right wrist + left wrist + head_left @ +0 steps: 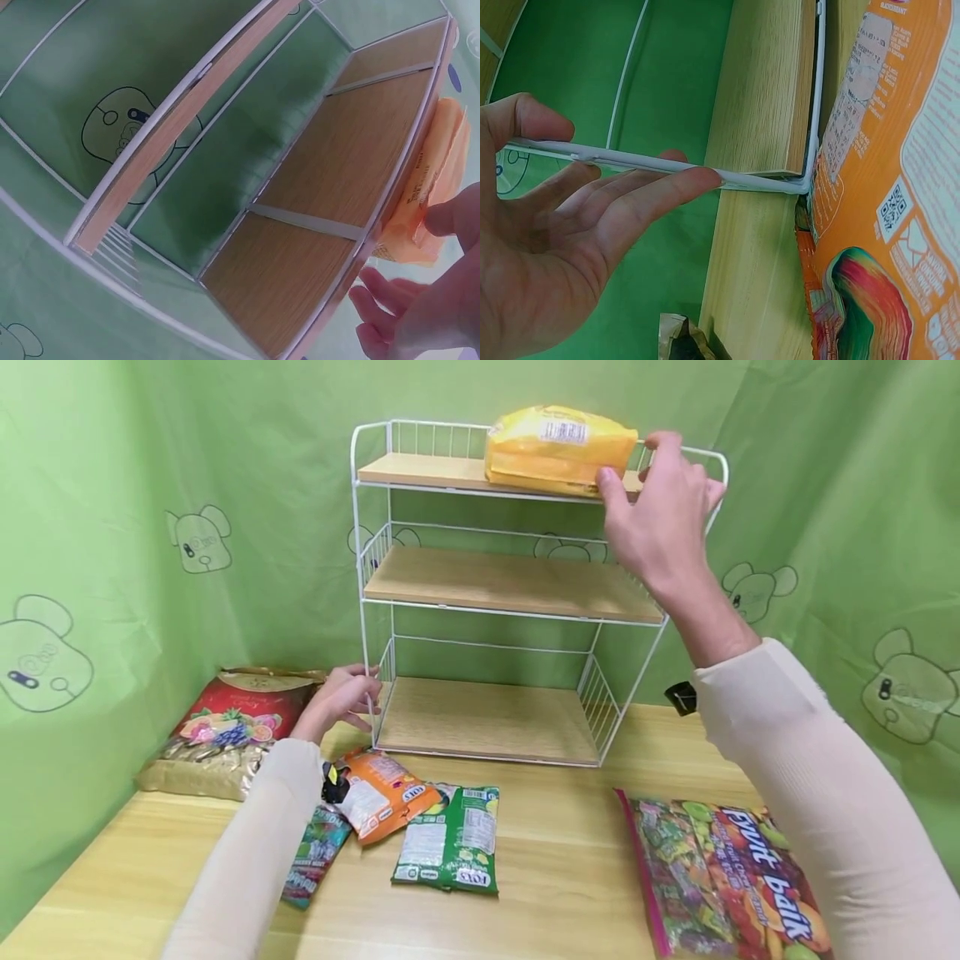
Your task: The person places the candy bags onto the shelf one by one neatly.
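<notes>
A three-tier shelf rack (495,585), white wire with wooden boards, stands on the table. My left hand (345,697) holds its front left post low down, thumb on one side and fingers on the other; in the left wrist view the post (652,161) crosses between them. On the top board lies a yellow bag (558,447) with a barcode label. My right hand (663,514) is at the bag's right end, thumb tip against it. Seen from the right wrist, the other fingers (379,300) are loosely bent near the board's edge, apart from the bag.
Left of the rack lies a large red and gold bag (240,727). In front are an orange packet (382,793), a green packet (450,839) and a teal packet (318,852). A fruit candy bag (720,877) lies at the front right. Green cloth (285,568) surrounds the table.
</notes>
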Demonstrator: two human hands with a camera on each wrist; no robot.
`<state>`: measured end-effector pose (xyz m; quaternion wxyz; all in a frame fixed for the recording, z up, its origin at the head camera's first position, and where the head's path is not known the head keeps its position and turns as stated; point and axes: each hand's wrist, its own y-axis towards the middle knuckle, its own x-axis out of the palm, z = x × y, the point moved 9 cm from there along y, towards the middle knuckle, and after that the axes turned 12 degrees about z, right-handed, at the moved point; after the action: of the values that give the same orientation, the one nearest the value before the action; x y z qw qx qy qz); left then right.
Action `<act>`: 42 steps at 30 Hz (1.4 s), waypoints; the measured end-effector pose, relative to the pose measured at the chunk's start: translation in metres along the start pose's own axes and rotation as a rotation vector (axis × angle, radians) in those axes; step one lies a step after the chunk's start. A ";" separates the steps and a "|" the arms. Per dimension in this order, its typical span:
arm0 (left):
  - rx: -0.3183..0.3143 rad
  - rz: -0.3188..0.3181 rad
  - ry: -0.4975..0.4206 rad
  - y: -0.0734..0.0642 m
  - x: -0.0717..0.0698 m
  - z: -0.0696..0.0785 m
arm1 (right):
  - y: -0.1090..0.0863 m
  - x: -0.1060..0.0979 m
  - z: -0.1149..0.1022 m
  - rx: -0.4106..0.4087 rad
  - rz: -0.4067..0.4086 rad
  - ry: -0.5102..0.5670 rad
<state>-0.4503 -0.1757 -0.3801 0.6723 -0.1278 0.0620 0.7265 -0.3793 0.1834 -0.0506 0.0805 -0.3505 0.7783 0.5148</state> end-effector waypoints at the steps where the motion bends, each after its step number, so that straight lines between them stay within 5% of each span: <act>1: 0.000 -0.002 0.003 0.000 0.001 0.000 | -0.001 -0.002 -0.001 -0.008 0.018 -0.008; 7: 0.004 -0.003 0.010 0.001 0.001 0.000 | -0.013 -0.008 -0.028 -0.149 0.087 -0.056; 14: 0.002 -0.001 -0.002 -0.001 0.001 0.002 | -0.027 0.003 -0.061 -0.222 -0.046 -0.174; 20: 0.008 0.008 0.000 -0.001 0.001 0.003 | -0.031 0.029 -0.056 -0.222 -0.130 -0.157; 28: 0.006 0.012 -0.001 -0.001 0.002 0.001 | -0.036 0.039 -0.056 -0.151 -0.138 -0.027; 42: 0.001 0.030 -0.004 0.000 -0.003 -0.004 | -0.048 0.068 -0.096 -0.188 -0.227 -0.078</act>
<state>-0.4502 -0.1792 -0.3828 0.6613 -0.1252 0.0628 0.7369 -0.3770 0.0583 -0.0759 0.1352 -0.4218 0.6782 0.5864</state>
